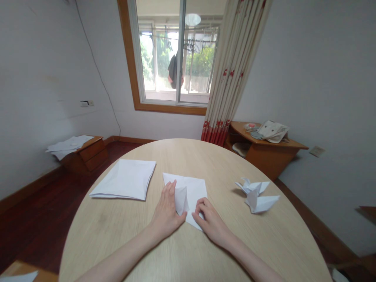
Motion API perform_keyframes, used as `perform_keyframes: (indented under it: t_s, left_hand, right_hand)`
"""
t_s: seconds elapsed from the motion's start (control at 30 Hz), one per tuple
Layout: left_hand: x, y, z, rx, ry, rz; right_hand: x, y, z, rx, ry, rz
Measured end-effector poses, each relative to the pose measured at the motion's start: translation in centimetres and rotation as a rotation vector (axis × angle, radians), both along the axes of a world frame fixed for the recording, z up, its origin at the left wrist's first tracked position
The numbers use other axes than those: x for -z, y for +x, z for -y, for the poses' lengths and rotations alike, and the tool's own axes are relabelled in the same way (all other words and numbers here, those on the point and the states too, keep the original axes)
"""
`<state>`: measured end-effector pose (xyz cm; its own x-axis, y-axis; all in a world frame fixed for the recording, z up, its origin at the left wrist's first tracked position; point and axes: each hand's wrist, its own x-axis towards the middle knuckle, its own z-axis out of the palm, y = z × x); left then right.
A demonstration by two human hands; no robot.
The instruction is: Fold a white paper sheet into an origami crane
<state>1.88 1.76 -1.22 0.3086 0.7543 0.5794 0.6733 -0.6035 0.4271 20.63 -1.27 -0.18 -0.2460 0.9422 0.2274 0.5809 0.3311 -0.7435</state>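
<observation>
A partly folded sheet of white paper (196,188) lies on the round wooden table in front of me, one flap (181,199) turned up at its left side. My left hand (168,207) holds this flap, with long, nearly straight fingers along its outer edge and the thumb at its lower end. At the lower right edge of the same sheet, my right hand (209,217) is closed, its fingers curled and the thumb and index finger pinching the paper. What lies under the fingertips is hidden.
On the table's left lies a stack of white paper (125,179). Two folded paper birds, one farther back (254,187) and one nearer (262,203), sit on the right. Beyond the round table's rim (179,140) stand a low drawer cabinet (91,154) and a corner desk (270,147).
</observation>
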Motion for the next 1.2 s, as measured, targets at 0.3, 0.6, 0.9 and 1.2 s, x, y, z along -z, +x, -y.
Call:
perform_keyframes:
  t_s: [0.3, 0.6, 0.9, 1.2]
  left_hand:
    - [-0.2, -0.2, -0.2, 0.017, -0.101, 0.075]
    - [-0.7, -1.2, -0.4, 0.082, -0.113, 0.046]
    - [-0.7, -1.7, -0.8, 0.073, -0.089, -0.052]
    - [-0.2, -2.0, -1.7, 0.037, -0.122, -0.056]
  right_hand:
    - [0.0, 0.0, -0.2, -0.003, 0.001, 0.026]
    - [0.0, -0.1, -0.2, -0.005, 0.001, 0.036]
    - [-0.3, 0.0, -0.2, -0.014, -0.002, 0.061]
    - [-0.4, 0.1, 0.3, -0.054, 0.129, 0.191]
